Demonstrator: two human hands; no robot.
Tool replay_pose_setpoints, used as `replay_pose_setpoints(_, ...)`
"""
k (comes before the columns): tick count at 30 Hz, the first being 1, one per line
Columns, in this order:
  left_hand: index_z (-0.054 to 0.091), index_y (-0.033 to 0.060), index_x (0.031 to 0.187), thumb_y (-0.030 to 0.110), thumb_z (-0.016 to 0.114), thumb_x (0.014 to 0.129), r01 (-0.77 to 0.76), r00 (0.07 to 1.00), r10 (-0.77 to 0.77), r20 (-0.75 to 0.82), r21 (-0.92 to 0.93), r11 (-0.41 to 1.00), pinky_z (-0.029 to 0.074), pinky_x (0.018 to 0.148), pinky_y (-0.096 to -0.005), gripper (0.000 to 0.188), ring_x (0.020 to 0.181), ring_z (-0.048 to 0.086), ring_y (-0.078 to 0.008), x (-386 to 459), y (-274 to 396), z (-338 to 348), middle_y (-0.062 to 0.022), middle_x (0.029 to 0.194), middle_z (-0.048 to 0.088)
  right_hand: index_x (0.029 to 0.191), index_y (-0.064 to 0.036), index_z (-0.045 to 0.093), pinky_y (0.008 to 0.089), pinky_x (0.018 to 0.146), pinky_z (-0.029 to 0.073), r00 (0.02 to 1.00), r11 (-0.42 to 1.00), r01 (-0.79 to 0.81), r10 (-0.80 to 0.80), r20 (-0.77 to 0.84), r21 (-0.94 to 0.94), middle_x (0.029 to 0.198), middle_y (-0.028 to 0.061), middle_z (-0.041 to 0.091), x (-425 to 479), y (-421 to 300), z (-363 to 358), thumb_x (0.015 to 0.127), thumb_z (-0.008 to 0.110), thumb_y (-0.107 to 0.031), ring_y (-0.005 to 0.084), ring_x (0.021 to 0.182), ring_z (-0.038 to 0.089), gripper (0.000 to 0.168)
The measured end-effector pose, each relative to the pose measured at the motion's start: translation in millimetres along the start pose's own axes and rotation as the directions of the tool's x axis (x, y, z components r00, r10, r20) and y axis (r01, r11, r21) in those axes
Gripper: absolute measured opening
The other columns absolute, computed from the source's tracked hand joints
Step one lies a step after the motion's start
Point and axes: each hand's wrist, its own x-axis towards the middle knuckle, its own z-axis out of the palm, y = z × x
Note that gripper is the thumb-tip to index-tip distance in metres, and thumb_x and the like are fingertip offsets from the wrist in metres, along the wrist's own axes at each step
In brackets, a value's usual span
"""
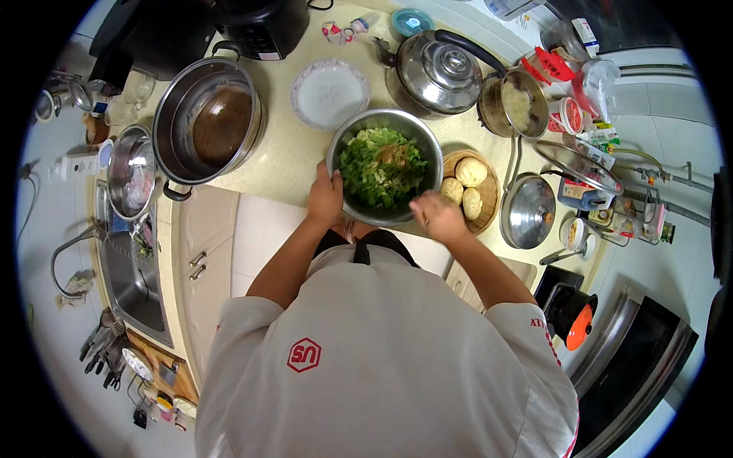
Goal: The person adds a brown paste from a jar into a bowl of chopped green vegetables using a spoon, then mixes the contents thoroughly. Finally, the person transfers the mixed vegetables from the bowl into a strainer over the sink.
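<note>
A stainless steel mixing bowl (338, 143) stands at the counter's front edge, over my feet. Chopped green vegetables (378, 172) fill much of it, with a patch of brown powder or seasoning (394, 153) on top. My left hand (325, 197) grips the bowl's left rim, thumb on the inner side. At the front right rim is my right hand (440, 216), blurred, its fingers curled; whether it holds anything cannot be made out. Just right of the bowl, close to that hand, a round wicker basket (488, 212) holds three pale yellow buns or dough pieces (472, 172).
A large steel pot (163, 126) with brown residue stands left, beside a steel basin (131, 200). Behind the bowl are a white plate (330, 94) and a kettle (441, 74). Right are a long-handled saucepan (535, 109) and a pan lid (528, 212). The sink (134, 292) lies far left.
</note>
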Motion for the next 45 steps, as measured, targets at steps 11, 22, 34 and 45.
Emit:
replay_pose_setpoints(11,0.042,0.0033,0.137,0.028,0.042,0.107,0.060,0.998,-0.057,-0.037,0.073,0.996,0.051,0.083,-0.0524,0.039,0.099,0.065,-0.0511,-1.7,7.9,8.8,-0.0313,0.107,0.068,0.088,-0.009,0.069,0.0414,0.070,0.057,0.993,0.977,0.118,-0.120,0.001,0.178,0.090,0.0088,0.066,33.1,40.2,-3.4,0.088,0.069,-0.020,0.0282,0.078,0.067,0.010)
replay_pose_setpoints(22,0.045,0.0060,0.136,0.026,0.046,0.107,0.034,0.997,-0.031,-0.070,0.042,0.999,0.052,0.087,-0.0470,0.036,0.102,0.068,-0.0436,-2.0,3.9,17.1,-0.0283,0.108,0.069,0.094,-0.009,0.067,0.0418,0.067,0.056,0.959,0.912,0.278,-0.245,-0.142,0.300,0.086,0.0078,0.065,42.3,48.9,7.5,0.091,0.068,-0.019,0.0288,0.076,0.067,0.010)
replay_pose_setpoints(34,0.041,0.0048,0.139,0.025,0.044,0.107,0.072,0.997,-0.071,-0.039,0.018,0.997,0.051,0.088,-0.0470,0.037,0.104,0.067,-0.0435,-0.9,0.1,18.3,-0.0282,0.112,0.067,0.090,-0.010,0.068,0.0404,0.066,0.056,0.967,0.932,0.246,-0.216,-0.138,0.265,0.087,0.0091,0.066,50.9,37.4,13.7,0.092,0.068,-0.019,0.0296,0.077,0.068,0.010)
replay_pose_setpoints(45,0.038,0.0038,0.140,0.025,0.042,0.107,0.060,0.998,-0.059,-0.008,0.017,0.998,0.050,0.087,-0.0513,0.039,0.102,0.065,-0.0484,2.7,2.1,14.7,-0.0307,0.111,0.066,0.094,-0.009,0.073,0.0423,0.067,0.058,0.994,0.942,0.098,-0.110,0.020,0.321,0.088,0.0098,0.072,6.6,17.9,12.7,0.088,0.067,-0.014,0.0300,0.077,0.069,0.010)
